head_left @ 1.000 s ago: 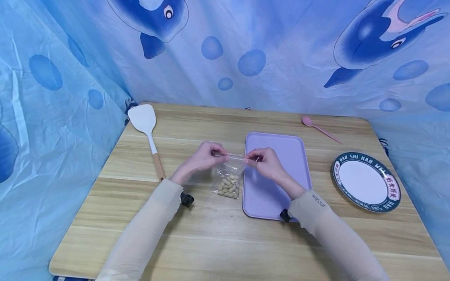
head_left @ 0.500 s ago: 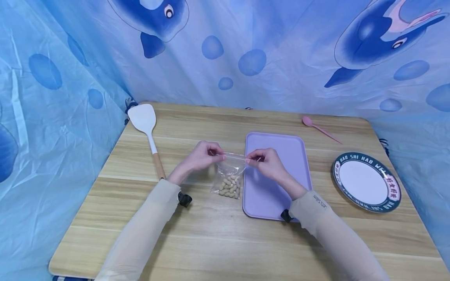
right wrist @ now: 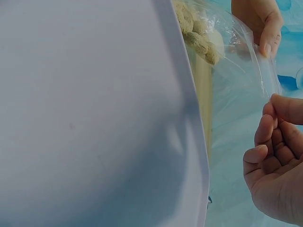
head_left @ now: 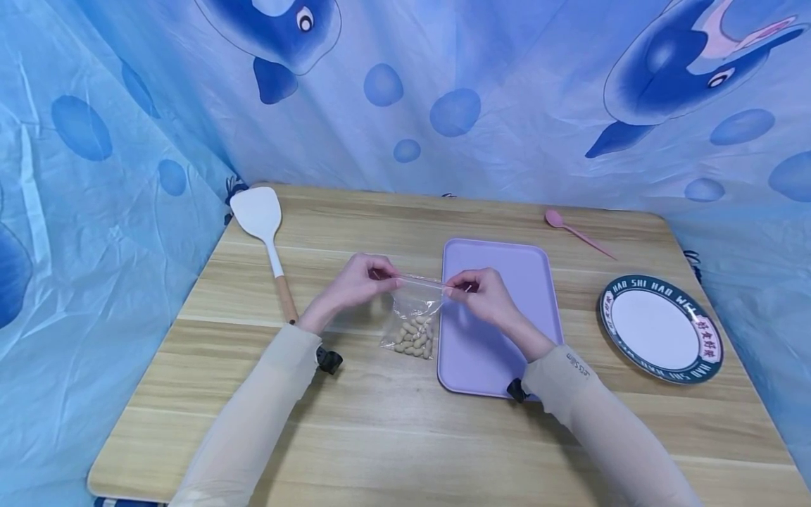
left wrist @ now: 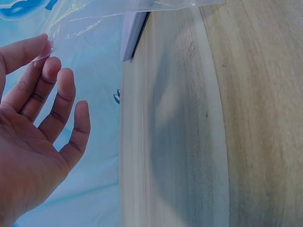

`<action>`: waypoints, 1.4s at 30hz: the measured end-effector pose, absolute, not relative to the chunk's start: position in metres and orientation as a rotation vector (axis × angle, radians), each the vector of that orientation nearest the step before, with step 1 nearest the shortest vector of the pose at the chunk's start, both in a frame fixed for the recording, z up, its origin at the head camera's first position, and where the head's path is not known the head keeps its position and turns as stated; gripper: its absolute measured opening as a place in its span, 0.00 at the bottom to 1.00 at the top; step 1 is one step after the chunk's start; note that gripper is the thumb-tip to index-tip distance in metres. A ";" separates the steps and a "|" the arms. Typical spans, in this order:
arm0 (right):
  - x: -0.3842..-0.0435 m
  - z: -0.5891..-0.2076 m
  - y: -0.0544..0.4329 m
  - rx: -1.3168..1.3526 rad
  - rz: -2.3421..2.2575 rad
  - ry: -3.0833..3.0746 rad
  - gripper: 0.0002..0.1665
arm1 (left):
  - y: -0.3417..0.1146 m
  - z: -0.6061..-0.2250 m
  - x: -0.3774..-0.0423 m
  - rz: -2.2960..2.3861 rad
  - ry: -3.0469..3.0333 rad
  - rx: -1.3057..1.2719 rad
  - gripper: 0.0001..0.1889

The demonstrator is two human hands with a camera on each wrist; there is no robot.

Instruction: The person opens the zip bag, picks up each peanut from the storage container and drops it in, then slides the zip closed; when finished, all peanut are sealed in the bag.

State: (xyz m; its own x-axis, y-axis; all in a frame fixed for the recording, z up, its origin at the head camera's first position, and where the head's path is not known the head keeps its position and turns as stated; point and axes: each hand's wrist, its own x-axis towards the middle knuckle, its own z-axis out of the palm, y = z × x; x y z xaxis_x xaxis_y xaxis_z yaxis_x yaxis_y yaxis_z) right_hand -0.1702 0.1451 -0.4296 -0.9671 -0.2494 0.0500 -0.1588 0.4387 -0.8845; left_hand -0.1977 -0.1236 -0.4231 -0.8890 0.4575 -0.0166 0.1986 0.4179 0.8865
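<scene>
A clear zip-top bag (head_left: 413, 299) hangs between my two hands, its lower part near the tabletop. Unshelled peanuts (head_left: 415, 338) lie in the bottom of it; some of them show close up in the right wrist view. My left hand (head_left: 361, 283) pinches the bag's top edge at the left corner between thumb and index finger, the other fingers loosely bent in the left wrist view. At the opposite corner my right hand (head_left: 483, 294) pinches the zip edge, above the purple tray (head_left: 500, 352).
A white spatula (head_left: 256, 213) with a wooden handle lies at the left, its end near my left wrist. At the back right is a pink spoon (head_left: 579, 234). A dark-rimmed plate (head_left: 659, 327) sits on the wooden table (head_left: 380, 451) to the right.
My left hand has slid a little to the left along the bag's top edge. The right hand has barely moved, and the bag stays in place.
</scene>
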 end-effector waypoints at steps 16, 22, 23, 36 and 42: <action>-0.170 -0.432 0.146 -0.357 -1.597 2.607 0.06 | -0.129 -0.421 -0.196 1.489 2.423 0.562 0.04; -0.172 -0.432 0.148 -0.366 -1.576 2.603 0.07 | -0.129 -0.420 -0.196 1.467 2.432 0.541 0.04; -0.174 -0.433 0.149 -0.374 -1.570 2.600 0.07 | -0.129 -0.420 -0.196 1.460 2.434 0.532 0.05; -0.200 -0.439 0.147 -0.288 -1.445 2.525 0.11 | -0.119 -0.425 -0.204 1.306 2.557 0.369 0.08; -0.207 -0.446 0.142 -0.243 -1.413 2.486 0.12 | -0.117 -0.427 -0.204 1.288 2.535 0.203 0.09</action>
